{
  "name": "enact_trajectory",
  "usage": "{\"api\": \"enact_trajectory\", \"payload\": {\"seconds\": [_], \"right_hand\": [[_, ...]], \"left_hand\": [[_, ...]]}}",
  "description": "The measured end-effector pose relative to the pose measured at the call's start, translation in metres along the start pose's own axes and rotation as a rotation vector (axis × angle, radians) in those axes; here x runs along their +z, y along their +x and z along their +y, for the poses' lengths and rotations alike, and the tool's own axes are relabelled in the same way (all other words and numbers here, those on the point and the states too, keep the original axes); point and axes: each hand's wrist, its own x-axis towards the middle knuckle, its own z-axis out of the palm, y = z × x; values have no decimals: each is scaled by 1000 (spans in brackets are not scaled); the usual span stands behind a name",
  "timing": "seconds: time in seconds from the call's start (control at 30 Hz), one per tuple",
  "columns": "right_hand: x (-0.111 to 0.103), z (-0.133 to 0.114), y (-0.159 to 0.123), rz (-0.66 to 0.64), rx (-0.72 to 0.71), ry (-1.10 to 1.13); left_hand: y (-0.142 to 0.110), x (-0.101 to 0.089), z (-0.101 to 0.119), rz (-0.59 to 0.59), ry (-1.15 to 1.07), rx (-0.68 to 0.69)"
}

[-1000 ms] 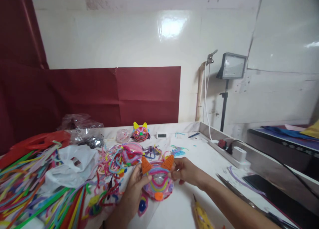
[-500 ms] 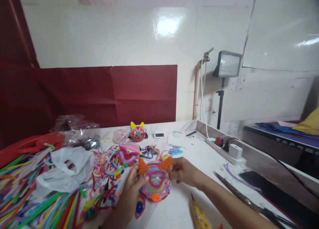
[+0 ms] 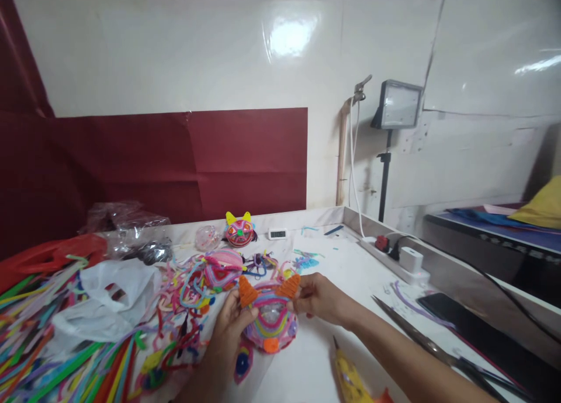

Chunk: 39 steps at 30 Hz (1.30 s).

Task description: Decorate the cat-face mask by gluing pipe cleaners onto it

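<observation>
Between my hands is a round animal-face craft [image 3: 272, 328], made of pink, yellow and blue fuzzy strips with a clear middle and two orange ears. My left hand [image 3: 230, 321] grips its left side, the thumb lying on the front near the left ear. At the right ear, the fingers of my right hand [image 3: 316, 298] pinch the craft's upper edge. A yellow glue gun [image 3: 349, 377] lies on the table just right of it, dark nozzle pointing away. Under the craft's lower left, a flat piece with a blue pompom [image 3: 242, 365] shows partly.
Colourful pipe cleaners [image 3: 83, 371] and a white plastic bag [image 3: 109, 298] cover the left side. Behind stand a pink craft [image 3: 224, 268], a finished-looking yellow-eared one [image 3: 240, 230] and a small digital display [image 3: 277, 233]. Scissors [image 3: 421, 340], a phone [image 3: 471, 324] and a power strip [image 3: 397, 267] lie right.
The view has shifted slightly, so everything sits a little further left. Both hands keep the same hold on the craft, which has barely moved.
</observation>
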Motion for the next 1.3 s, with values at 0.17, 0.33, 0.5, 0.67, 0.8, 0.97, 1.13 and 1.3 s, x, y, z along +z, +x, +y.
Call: {"api": "enact_trajectory", "payload": {"seconds": [0.17, 0.33, 0.5, 0.67, 0.8, 0.97, 1.13, 1.3], "right_hand": [[-1, 1, 1, -18, -21, -32], [-2, 2, 1, -19, -25, -57], [-1, 2, 2, -22, -30, -55], [0, 3, 4, -21, -34, -75], [0, 5, 6, -21, -8, -92], [0, 6, 6, -24, -1, -87], [0, 8, 6, -17, -37, -62], [-1, 11, 7, -26, -68, -46]], "left_hand": [[3, -1, -2, 48, 37, 10], [3, -2, -1, 61, 40, -7], [2, 0, 1, 61, 19, -21], [-1, 2, 6, 26, -20, -50], [-3, 1, 11, 24, -11, -66], [-3, 1, 11, 40, -6, -66], [-4, 4, 12, 41, -19, -56], [-9, 8, 18, 49, -21, -78]]}}
